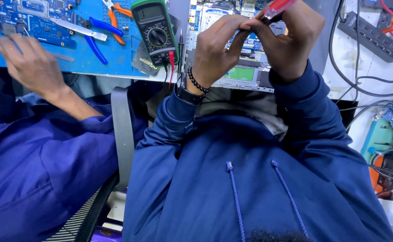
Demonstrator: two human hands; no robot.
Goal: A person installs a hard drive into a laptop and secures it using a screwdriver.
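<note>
Head view, looking straight down: both hands are up together over the opened laptop [246, 67] on the tabletop [367, 62]. The right hand [290, 40] is closed around a red-handled screwdriver [275, 8]; the left hand [214, 49] has its fingers pinched onto the shaft just beside it. Looks like tip fiddling, so I'd keep the shaft steady with the left and twist only from the handle. A green multimeter [154, 29] sits near the left wrist, and a co-worker's hand [28, 62] rests on the blue mat [84, 58], well apart.
</note>
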